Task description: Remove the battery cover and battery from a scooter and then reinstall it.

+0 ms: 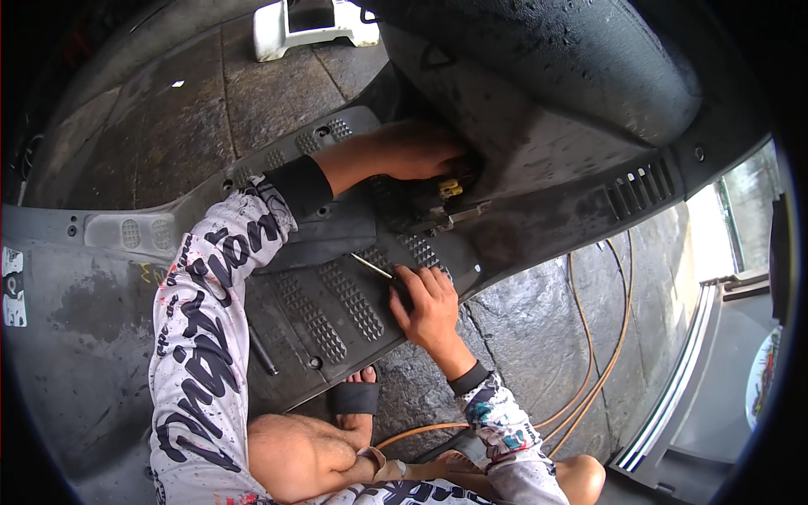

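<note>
My left hand (432, 154) is blurred and reaches into the dark opening below the scooter's seat (549, 57). Its fingers are hidden, so what they hold cannot be told. Just beneath that hand are yellow connectors (450, 188) and a metal bracket (451, 219). On the scooter's ridged plastic floorboard (297, 353), my right hand (430, 309) rests with a screwdriver (372, 266) under its fingers. The screwdriver's metal shaft points up and to the left, while its dark handle is mostly covered by the palm.
A metal rod-shaped tool (262, 351) lies on the floorboard near my left sleeve. Orange hoses (587, 334) run over the wet paved floor at right. A white plastic object (271, 38) stands beyond the scooter, and a grey case (713, 391) sits at lower right.
</note>
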Available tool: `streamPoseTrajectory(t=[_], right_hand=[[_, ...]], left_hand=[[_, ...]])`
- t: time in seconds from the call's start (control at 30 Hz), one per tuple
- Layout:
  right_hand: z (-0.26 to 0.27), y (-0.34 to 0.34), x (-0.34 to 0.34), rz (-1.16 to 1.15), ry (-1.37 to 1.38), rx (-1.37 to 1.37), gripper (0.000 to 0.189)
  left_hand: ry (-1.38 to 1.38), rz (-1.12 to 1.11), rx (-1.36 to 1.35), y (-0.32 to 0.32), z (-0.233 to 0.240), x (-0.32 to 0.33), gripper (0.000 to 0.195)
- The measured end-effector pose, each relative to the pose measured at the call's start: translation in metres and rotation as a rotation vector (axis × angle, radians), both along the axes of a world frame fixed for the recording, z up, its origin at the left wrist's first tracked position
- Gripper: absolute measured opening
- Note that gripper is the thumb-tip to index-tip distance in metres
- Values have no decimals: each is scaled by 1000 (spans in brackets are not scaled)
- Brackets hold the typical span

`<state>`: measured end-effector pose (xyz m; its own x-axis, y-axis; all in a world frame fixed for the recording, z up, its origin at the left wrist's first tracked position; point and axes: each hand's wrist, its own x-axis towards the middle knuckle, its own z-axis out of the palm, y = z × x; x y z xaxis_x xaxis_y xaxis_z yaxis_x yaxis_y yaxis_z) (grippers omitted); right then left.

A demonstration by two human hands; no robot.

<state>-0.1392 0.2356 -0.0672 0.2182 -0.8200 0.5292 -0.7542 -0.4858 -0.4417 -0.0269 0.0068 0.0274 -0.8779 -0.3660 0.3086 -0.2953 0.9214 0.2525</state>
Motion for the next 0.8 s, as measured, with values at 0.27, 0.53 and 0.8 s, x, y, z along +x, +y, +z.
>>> streamPoseTrajectory(t=[0.27, 0.53, 0.8], right_hand=[[2, -5, 1, -7, 0, -14, 40], [-1, 2, 0, -3, 6, 9, 41], [-1, 3, 0, 15, 2, -34, 38]], left_hand=[[-37, -59, 108, -13, 12, 2, 27], [-134, -44, 37, -3, 12, 1, 33], [-249, 30, 116, 3, 21, 1, 29]])
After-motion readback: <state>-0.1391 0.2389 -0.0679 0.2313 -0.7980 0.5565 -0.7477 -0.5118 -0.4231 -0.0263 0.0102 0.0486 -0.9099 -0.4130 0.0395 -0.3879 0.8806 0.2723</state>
